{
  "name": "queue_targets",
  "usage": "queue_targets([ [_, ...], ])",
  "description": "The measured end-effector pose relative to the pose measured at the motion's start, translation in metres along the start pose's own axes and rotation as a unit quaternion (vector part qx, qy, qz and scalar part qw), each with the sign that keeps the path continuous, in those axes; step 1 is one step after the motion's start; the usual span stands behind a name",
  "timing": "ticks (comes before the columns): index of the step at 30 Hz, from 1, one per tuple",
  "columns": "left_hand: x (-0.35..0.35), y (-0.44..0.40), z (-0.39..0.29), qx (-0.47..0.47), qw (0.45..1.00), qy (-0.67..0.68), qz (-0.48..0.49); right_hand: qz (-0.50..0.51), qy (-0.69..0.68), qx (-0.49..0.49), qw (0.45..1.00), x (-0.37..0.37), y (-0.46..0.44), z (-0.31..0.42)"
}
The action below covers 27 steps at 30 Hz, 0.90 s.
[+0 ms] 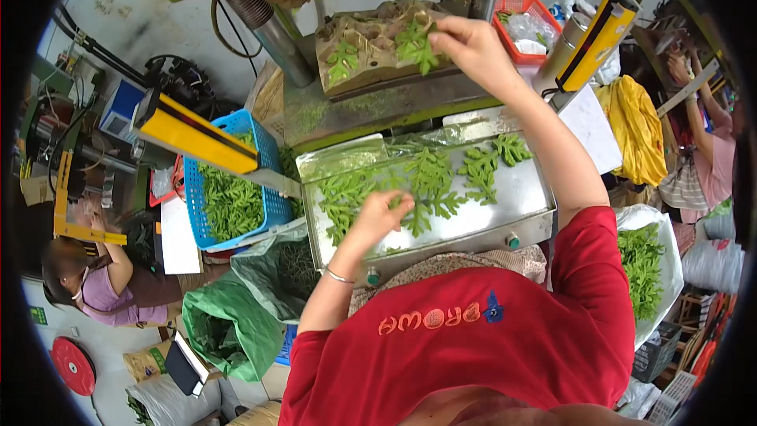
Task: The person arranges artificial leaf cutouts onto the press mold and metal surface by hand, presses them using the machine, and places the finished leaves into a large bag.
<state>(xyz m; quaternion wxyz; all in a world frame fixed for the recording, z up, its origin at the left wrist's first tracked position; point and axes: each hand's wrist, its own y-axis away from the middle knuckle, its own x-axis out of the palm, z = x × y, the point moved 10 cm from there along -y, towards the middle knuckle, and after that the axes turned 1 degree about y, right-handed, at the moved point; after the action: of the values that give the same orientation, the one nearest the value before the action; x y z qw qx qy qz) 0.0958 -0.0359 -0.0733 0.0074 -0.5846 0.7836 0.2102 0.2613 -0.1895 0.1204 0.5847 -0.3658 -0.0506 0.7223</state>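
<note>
My right hand [464, 41] pinches the edge of a lobed green plastic leaf [415, 44] at the right part of a brown moulded block [367, 77]. A second green leaf [342, 61] lies on the block's left part. Lower down, my left hand [381, 218] is over a metal tray [493, 219], its fingers closed at the edge of a green leaf [430, 207]. More lobed leaves [479, 172] are spread around it on the tray. The left fingertips partly hide what they grip.
The block sits on a press bed between metal posts [281, 43]. Yellow-black bars [201, 138] flank the tray. A blue basket [272, 189] of leaves stands left, a red basket [522, 9] upper right. Green sacks [236, 319] and a white leaf-filled bag [666, 284] are nearby. Other people work at both sides.
</note>
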Motion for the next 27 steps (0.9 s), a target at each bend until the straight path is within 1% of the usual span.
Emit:
queue_targets([
  [1,0.005,-0.009,0.019,0.003,1.0,-0.003,0.002,-0.05,0.048,-0.039,0.997,-0.012,-0.013,0.001],
  [2,-0.004,-0.015,0.013,0.148,0.98,-0.102,-0.083,-0.098,0.096,-0.077,0.988,-0.022,-0.024,0.002],
  [3,-0.009,-0.007,-0.005,0.287,0.923,-0.197,-0.164,-0.146,0.143,-0.114,0.972,-0.031,-0.033,0.003],
  [4,-0.012,-0.009,-0.013,0.288,0.923,-0.198,-0.161,-0.148,0.145,-0.113,0.972,-0.031,-0.045,-0.007],
  [6,-0.025,-0.015,-0.024,0.215,0.966,-0.056,-0.135,-0.187,0.165,-0.125,0.96,-0.031,-0.066,-0.026],
  [8,-0.033,-0.022,-0.032,0.135,0.981,0.087,-0.105,-0.226,0.185,-0.139,0.946,-0.03,-0.079,-0.044],
  [9,-0.035,-0.026,-0.038,0.138,0.982,0.085,-0.102,-0.229,0.187,-0.138,0.945,-0.027,-0.083,-0.055],
  [13,-0.034,-0.045,-0.035,0.069,0.981,0.168,-0.061,-0.186,0.258,-0.082,0.945,-0.007,-0.098,-0.108],
  [14,-0.035,-0.049,-0.034,0.068,0.982,0.168,-0.059,-0.186,0.259,-0.081,0.944,-0.009,-0.1,-0.111],
  [16,-0.034,-0.056,-0.032,0.066,0.981,0.174,-0.051,-0.079,0.248,-0.038,0.965,0.002,-0.109,-0.132],
  [18,-0.032,-0.062,-0.031,0.063,0.981,0.179,-0.041,0.029,0.232,0.007,0.972,0.015,-0.11,-0.15],
  [24,-0.035,-0.073,-0.038,0.064,0.982,0.173,-0.031,0.028,0.268,-0.015,0.963,0.02,-0.11,-0.145],
  [27,-0.042,-0.069,-0.039,0.072,0.98,0.18,-0.043,-0.05,0.294,-0.103,0.949,0.008,-0.105,-0.121],
])
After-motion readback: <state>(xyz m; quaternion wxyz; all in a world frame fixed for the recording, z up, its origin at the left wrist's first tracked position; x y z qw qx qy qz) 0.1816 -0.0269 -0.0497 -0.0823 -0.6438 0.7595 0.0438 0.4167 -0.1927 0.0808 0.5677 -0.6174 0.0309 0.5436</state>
